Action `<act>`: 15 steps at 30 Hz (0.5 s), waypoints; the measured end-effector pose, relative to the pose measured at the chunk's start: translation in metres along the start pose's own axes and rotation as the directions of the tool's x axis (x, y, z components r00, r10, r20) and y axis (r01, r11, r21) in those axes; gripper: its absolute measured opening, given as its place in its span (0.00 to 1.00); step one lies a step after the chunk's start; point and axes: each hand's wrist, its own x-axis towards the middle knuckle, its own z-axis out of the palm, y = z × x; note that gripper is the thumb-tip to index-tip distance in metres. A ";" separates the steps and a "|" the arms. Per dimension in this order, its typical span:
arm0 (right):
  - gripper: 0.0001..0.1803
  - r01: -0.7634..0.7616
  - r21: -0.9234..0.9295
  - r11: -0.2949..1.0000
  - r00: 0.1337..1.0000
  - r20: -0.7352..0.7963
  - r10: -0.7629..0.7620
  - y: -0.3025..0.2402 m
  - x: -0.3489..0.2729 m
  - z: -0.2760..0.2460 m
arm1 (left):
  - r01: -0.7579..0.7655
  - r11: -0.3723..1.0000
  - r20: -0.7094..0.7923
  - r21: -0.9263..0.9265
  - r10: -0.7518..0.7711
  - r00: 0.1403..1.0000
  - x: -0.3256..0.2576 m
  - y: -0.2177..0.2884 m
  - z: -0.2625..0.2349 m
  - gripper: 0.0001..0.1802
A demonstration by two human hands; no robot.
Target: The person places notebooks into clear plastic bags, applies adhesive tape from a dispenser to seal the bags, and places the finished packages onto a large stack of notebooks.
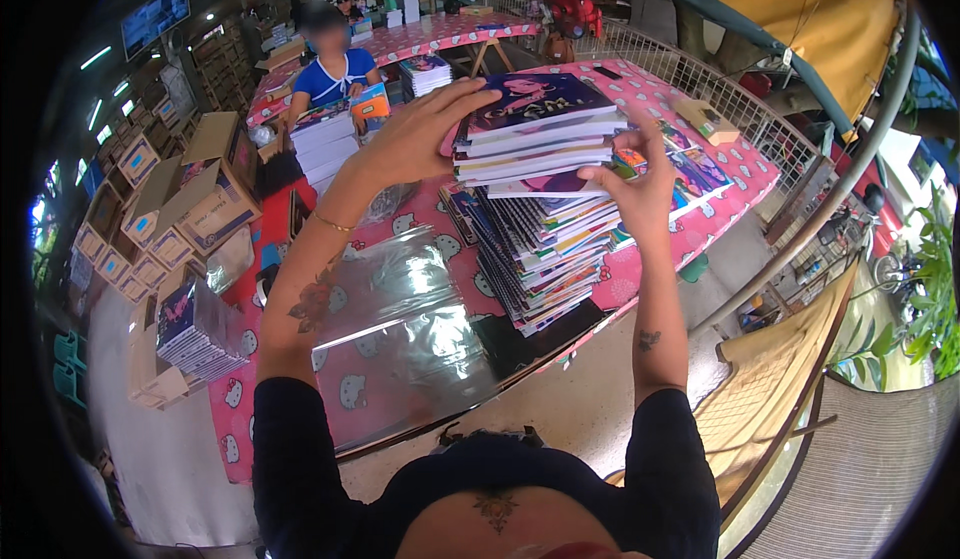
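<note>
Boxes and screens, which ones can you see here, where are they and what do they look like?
Cardboard boxes: brown, flaps open, piled left of the table.
Small cartons: tan with blue patches, stacked in rows at far left.
Screen: dark flat rectangle, high on the wall, upper left.
Clear plastic sheet: shiny wrap lying on the pink table.
Wrapped books: bundle in clear film, table's left end.

Brown cardboard boxes point(185, 209) stacked far left; dark wall screen point(155, 17) above.
</note>
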 end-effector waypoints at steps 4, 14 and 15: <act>0.47 0.156 -0.027 0.987 0.974 0.173 -0.149 0.007 0.030 -0.005 | -0.011 0.992 0.007 -0.124 0.012 1.000 0.006 -0.007 -0.010 0.50; 0.38 -0.151 0.086 0.985 0.841 0.535 0.082 0.019 0.045 -0.028 | 0.043 0.990 0.086 -0.132 -0.032 0.996 0.012 -0.004 -0.002 0.46; 0.37 -0.176 0.116 0.977 0.851 0.518 0.092 0.020 0.045 -0.028 | 0.041 0.990 0.094 -0.137 -0.028 0.995 0.013 -0.005 -0.002 0.46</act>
